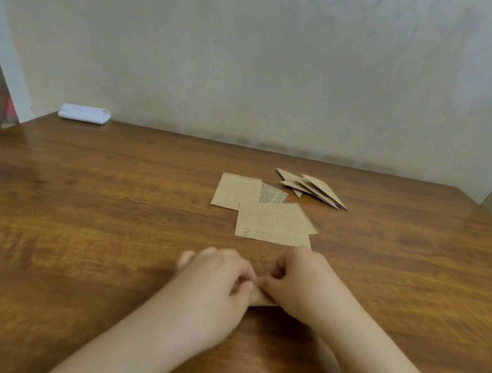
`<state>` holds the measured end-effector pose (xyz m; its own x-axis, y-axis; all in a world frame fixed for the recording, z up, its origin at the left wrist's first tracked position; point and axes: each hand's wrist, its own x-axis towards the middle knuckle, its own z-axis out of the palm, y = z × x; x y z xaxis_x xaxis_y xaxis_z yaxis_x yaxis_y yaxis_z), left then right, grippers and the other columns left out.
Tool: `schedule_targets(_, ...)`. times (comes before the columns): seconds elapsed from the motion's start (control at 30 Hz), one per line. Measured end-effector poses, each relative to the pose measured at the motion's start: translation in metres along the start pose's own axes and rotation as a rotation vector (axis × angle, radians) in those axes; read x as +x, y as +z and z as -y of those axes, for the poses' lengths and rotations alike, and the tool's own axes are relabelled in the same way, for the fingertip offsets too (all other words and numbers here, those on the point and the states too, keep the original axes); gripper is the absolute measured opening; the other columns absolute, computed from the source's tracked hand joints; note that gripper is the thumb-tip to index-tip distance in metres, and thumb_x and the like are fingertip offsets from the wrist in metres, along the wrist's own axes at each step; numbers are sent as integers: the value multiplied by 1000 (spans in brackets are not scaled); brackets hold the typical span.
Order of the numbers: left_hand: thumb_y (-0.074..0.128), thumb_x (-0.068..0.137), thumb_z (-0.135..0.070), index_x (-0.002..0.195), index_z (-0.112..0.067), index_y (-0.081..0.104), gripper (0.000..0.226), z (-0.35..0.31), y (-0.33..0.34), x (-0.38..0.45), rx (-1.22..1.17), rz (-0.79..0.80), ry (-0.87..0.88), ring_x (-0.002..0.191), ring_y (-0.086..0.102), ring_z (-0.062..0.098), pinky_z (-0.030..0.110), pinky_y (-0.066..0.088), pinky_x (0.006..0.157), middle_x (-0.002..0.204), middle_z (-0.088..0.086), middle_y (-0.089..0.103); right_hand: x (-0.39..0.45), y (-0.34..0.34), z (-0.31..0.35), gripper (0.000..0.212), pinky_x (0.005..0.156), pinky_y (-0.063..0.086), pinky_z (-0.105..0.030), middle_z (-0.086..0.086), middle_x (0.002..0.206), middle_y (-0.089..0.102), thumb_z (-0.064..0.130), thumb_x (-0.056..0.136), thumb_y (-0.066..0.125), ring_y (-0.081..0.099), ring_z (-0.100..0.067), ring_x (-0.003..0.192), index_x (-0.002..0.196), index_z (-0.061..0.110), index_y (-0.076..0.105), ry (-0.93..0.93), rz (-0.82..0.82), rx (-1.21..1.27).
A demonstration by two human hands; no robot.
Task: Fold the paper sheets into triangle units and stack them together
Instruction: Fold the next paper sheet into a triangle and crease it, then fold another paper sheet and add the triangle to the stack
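With your left hand [214, 278] and right hand [292, 282] both pinching the folded strip [262, 298], uneven pressure could skew its crease.

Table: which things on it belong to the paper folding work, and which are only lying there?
Belong to the job:
- paper piece, pinched by left hand and right hand
- flat sheets
- folded triangles

Just lying about:
- white cloth, at the far left edge of the table
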<state>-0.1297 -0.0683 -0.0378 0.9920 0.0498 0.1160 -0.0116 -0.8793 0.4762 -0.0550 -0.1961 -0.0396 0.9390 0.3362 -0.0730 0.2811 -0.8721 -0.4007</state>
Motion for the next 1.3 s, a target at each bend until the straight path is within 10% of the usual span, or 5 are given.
schedule_targets(0.4, 38, 98, -29, 113, -38, 65, 33, 15, 31, -9, -75, -96, 29, 108, 33, -7, 27, 15, 110, 102, -26, 47, -17, 3, -10, 3, 74, 38, -20, 11, 91, 50, 27, 88, 60, 49, -9, 89, 85, 27, 58, -233, -202, 36)
schedule_targets(0.83, 46, 95, -27, 109, -32, 70, 28, 14, 33, -11, -97, -157, 55, 96, 37, -2, 27, 29, 106, 95, -18, 51, -50, 8, -48, 43, 88, 37, -12, 14, 105, 53, 2, 86, 51, 47, -1, 98, 117, 28, 67, -619, -4, 23)
schedule_targets(1.3, 50, 96, -26, 119, -33, 66, 29, 21, 42, -20, -157, -198, 157, 107, 31, -11, -1, 29, 86, 103, -26, 47, -17, 7, -24, 4, 57, 37, -11, 12, 82, 58, 30, 84, 63, 51, -1, 72, 82, 29, 66, -202, -152, 92)
